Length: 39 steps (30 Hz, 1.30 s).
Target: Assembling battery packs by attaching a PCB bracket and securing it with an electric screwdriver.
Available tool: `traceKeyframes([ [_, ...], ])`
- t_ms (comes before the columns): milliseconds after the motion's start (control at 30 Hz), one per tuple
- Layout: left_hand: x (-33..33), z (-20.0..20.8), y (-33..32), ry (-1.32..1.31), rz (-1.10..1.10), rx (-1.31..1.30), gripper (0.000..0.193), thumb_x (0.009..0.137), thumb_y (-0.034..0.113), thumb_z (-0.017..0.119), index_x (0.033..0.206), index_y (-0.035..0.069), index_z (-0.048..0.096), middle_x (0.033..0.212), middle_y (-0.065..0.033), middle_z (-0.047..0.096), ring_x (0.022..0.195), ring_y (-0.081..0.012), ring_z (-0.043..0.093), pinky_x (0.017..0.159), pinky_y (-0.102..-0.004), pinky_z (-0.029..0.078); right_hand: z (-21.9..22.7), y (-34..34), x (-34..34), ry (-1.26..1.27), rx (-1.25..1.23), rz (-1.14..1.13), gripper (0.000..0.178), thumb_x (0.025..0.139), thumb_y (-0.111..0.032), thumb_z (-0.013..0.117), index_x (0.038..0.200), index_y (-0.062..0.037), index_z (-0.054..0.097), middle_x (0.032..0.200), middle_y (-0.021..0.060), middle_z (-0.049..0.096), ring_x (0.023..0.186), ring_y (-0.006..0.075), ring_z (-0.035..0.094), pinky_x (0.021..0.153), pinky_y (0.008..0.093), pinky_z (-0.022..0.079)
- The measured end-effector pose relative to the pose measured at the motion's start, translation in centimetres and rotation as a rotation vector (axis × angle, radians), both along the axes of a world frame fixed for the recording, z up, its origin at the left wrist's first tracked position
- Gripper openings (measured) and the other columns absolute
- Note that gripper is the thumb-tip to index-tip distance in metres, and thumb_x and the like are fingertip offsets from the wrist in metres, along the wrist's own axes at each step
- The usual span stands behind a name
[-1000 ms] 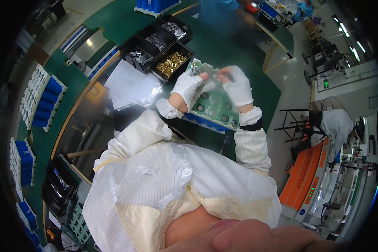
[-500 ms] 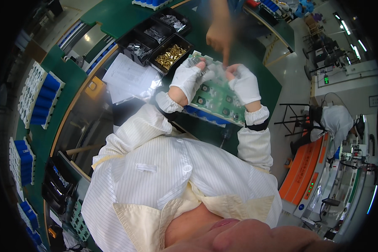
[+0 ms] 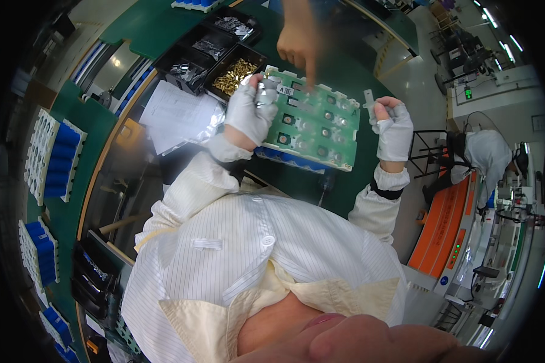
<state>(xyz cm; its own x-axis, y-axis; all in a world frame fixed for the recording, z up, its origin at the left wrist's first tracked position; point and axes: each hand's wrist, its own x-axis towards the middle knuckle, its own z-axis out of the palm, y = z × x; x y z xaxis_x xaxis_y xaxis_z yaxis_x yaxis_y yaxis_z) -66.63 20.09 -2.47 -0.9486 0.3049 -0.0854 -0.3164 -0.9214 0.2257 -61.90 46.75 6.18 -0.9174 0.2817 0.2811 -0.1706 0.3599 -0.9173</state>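
A battery pack of blue cells [image 3: 293, 162] in a pale holder has a translucent green plate [image 3: 314, 142] with round holes on top. My left hand [image 3: 248, 115], in a white glove with bare fingertips, is closed at the plate's left edge; something silvery shows at its fingers, too unclear to name. My right hand [image 3: 395, 130], gloved likewise, is off the plate's right side and pinches a small flat metal strip [image 3: 369, 104] upright. From the far side a co-worker's bare hand [image 3: 298, 45] points a finger down at the plate.
Black bins stand beyond my left hand: one of brass-coloured pieces [image 3: 236, 75], others of silvery metal parts [image 3: 188, 71]. Papers in a clear sleeve [image 3: 175, 118] lie near my left forearm. More blue battery packs [image 3: 60, 157] stand far left. A person sits by an orange machine [image 3: 442, 227] at right.
My right hand has moved off the plate to the right, with the metal strip now showing. My left hand has shifted left to the plate's edge. The co-worker's hand has moved slightly left.
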Motion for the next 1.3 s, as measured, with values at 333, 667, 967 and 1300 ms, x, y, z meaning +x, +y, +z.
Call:
traceKeyframes([
  [333,2.2,3.0,-14.0,0.071,0.300,0.036,0.021,0.096,0.020,0.049,0.080,0.007,0.050,0.059,0.0050,0.033,0.039,-0.0049,0.026,0.034,-0.0213,0.025,2.4,2.1,3.2,0.138,-0.167,-0.079,0.014,0.087,-0.009,0.063,0.098,-0.0030,0.057,0.079,0.0041,0.063,0.060,0.0070,0.053,0.052,0.0178,0.040],
  [667,5.0,3.4,-17.7,-0.170,0.568,-0.051,0.025,0.096,0.026,0.051,0.080,0.008,0.051,0.058,0.0046,0.032,0.040,-0.0050,0.025,0.037,-0.0211,0.021,2.4,0.7,5.4,0.159,-0.181,-0.086,0.012,0.087,-0.008,0.061,0.097,-0.0036,0.057,0.078,0.0034,0.063,0.058,0.0069,0.051,0.051,0.0185,0.039],
  [967,5.3,-0.7,-19.4,-0.052,0.348,0.007,0.027,0.099,0.027,0.042,0.076,0.013,0.045,0.059,0.0027,0.033,0.042,-0.0087,0.028,0.038,-0.0240,0.025,1.7,0.1,5.1,0.074,-0.117,-0.045,0.010,0.087,-0.007,0.062,0.097,-0.0057,0.059,0.079,-0.0005,0.060,0.063,0.0047,0.052,0.054,0.0166,0.040],
  [1300,4.5,-1.0,-17.1,-0.135,0.349,0.005,0.026,0.098,0.030,0.047,0.080,0.012,0.050,0.058,0.0035,0.033,0.039,-0.0074,0.025,0.034,-0.0222,0.022,1.2,-0.9,4.1,0.050,-0.127,0.029,0.009,0.086,-0.004,0.062,0.094,-0.0027,0.058,0.083,-0.0004,0.059,0.070,0.0055,0.052,0.062,0.0191,0.043],
])
